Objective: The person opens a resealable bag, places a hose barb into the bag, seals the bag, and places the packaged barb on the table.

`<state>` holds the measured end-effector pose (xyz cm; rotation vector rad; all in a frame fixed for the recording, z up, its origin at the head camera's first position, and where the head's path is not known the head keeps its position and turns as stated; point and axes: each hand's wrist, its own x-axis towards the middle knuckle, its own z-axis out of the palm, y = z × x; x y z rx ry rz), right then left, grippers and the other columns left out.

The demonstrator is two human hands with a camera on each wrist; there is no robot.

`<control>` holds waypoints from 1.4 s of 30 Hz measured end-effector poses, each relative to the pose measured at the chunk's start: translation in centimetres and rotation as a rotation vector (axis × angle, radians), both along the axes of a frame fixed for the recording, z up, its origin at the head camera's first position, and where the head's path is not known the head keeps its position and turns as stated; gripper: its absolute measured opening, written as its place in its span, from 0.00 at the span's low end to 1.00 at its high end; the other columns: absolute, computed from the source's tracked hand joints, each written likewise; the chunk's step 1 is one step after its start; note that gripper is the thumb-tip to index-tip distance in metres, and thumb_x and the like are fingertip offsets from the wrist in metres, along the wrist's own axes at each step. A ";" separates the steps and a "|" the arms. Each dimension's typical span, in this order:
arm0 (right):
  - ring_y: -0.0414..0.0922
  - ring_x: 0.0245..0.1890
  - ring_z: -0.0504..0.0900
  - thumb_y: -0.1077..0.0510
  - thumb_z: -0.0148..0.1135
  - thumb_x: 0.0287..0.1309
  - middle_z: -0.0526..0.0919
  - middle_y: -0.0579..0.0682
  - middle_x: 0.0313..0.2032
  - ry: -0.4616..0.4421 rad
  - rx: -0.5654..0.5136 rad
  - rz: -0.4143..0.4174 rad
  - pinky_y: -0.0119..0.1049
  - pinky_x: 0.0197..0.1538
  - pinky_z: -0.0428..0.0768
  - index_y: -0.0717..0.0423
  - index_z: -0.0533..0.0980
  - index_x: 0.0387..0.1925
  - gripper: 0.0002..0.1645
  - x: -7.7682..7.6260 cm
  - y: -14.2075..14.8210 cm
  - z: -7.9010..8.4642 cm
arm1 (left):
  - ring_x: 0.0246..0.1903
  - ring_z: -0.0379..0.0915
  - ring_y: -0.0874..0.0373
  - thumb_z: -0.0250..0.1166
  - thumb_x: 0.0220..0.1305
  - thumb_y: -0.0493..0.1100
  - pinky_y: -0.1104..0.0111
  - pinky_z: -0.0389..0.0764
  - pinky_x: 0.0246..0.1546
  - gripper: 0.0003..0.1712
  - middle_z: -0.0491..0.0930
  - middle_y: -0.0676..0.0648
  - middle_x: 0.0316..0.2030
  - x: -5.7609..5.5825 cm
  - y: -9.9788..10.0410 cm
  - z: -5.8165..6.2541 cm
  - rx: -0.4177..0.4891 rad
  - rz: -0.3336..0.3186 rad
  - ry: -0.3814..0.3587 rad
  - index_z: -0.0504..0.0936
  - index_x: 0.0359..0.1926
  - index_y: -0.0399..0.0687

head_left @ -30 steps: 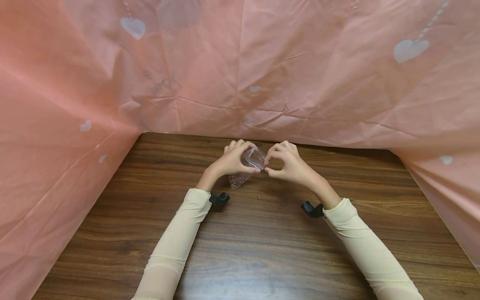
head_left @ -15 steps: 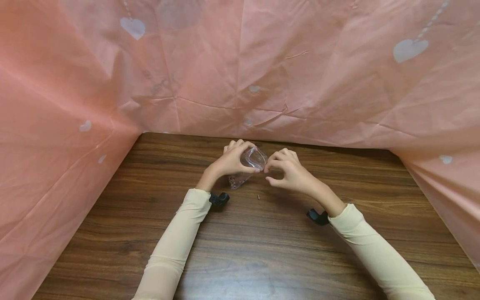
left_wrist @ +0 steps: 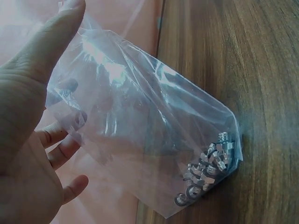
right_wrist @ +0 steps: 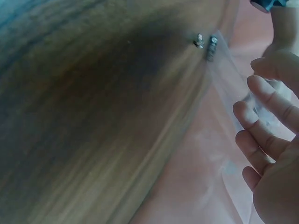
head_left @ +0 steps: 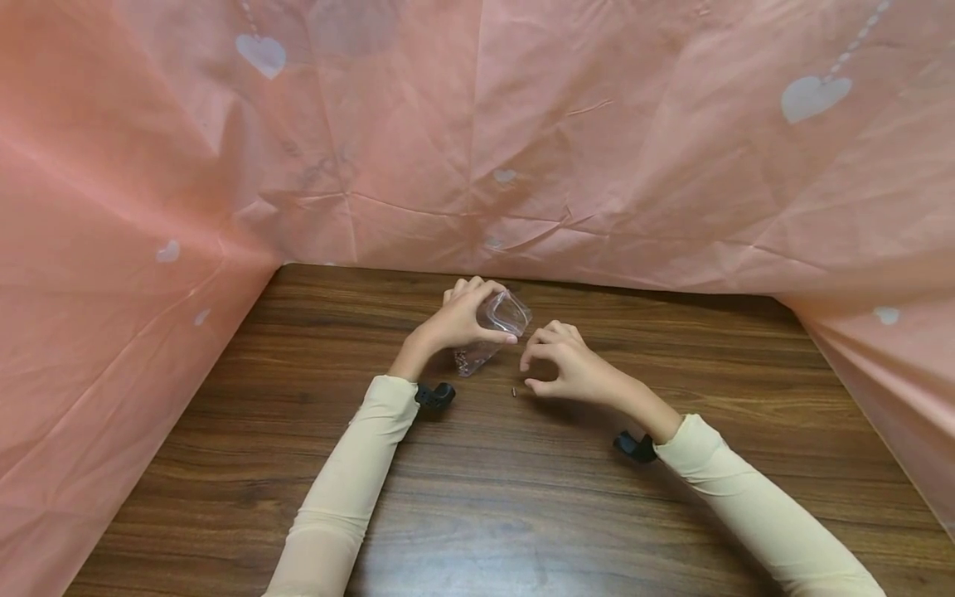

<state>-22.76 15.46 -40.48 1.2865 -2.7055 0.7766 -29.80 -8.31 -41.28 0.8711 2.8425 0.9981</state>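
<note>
My left hand grips a clear plastic bag near its mouth, the thumb on one side and the fingers behind the film. The mouth gapes toward the right. Small threaded metal fittings, several of them with dark rings, lie bunched in the bag's lower corner. One loose fitting rests on the table just below the bag. Close to the right of it is my right hand, thumb and fingers bent but apart, with nothing between them. In the right wrist view that loose fitting appears beyond the fingertips.
The brown wood-grain table spreads below both arms. Behind and at both sides hangs a pink sheet with white hearts, meeting the table's back edge. Black wrist cameras sit on both wrists.
My right hand has come away from the bag's mouth, its thumb and fingers parting, and moved down toward the loose fitting. The left hand and bag have stayed almost still.
</note>
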 end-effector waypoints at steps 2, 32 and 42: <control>0.47 0.47 0.70 0.60 0.75 0.50 0.82 0.46 0.40 -0.001 0.007 0.009 0.57 0.58 0.64 0.52 0.83 0.35 0.09 0.0 -0.2 -0.2 | 0.55 0.61 0.51 0.78 0.52 0.63 0.53 0.60 0.59 0.40 0.73 0.49 0.56 0.0 -0.1 0.0 0.004 0.001 0.000 0.74 0.63 0.58; 0.44 0.44 0.69 0.59 0.74 0.53 0.83 0.46 0.40 -0.027 0.144 0.088 0.47 0.53 0.65 0.50 0.85 0.39 0.10 -0.7 -0.9 -2.3 | 0.55 0.60 0.51 0.77 0.52 0.64 0.53 0.59 0.60 0.44 0.72 0.49 0.58 0.0 -0.1 -0.1 -0.015 -0.009 -0.009 0.71 0.66 0.57; 0.46 0.46 0.70 0.60 0.74 0.53 0.83 0.45 0.39 -0.025 0.147 0.098 0.51 0.55 0.66 0.48 0.86 0.37 0.08 -0.9 -1.0 -2.3 | 0.56 0.61 0.51 0.77 0.53 0.64 0.53 0.59 0.61 0.43 0.72 0.49 0.59 -0.1 0.0 -0.2 -0.021 -0.010 -0.007 0.72 0.66 0.56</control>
